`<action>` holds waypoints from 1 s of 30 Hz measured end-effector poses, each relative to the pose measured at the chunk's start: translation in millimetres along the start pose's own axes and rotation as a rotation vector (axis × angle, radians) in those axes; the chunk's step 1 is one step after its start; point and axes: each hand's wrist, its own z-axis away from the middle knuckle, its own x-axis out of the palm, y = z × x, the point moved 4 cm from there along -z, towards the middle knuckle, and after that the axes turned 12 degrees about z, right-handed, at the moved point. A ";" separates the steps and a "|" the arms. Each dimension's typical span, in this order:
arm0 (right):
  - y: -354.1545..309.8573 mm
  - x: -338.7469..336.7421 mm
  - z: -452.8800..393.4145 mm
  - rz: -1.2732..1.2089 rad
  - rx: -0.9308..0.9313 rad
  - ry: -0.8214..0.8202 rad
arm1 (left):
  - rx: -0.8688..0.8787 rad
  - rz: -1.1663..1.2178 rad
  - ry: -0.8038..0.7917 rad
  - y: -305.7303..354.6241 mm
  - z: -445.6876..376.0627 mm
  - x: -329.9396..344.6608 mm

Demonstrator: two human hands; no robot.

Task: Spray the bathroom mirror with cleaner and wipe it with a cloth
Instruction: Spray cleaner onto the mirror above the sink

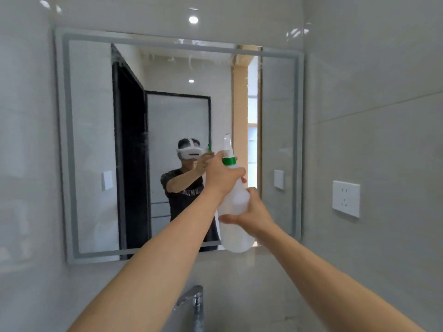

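I've got my left hand (221, 176) wrapped round the spray bottle (236, 207) neck to work the trigger; right hand (251, 212) grips its body, steadying the aim at the mirror (91, 144).

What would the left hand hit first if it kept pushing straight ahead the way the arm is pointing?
Most likely the mirror. The left hand grips the neck of the spray bottle and points at the glass, with nothing visible between them. The bottle's nozzle would probably touch first, though the gap is hard to judge.

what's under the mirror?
Tiled wall and a chrome faucet below the mirror. Forearms cover part of the wall; no basin in frame.
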 end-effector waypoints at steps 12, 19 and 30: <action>51.8 -62.3 22.2 -0.003 0.112 0.083 | -0.044 -0.035 -0.036 -19.2 8.7 82.5; 88.0 -78.4 34.1 -0.008 0.161 0.104 | -0.099 0.055 -0.098 -39.6 23.4 117.5; 143.7 -60.7 57.9 0.009 0.262 0.057 | -0.196 0.012 -0.093 -100.5 51.7 130.5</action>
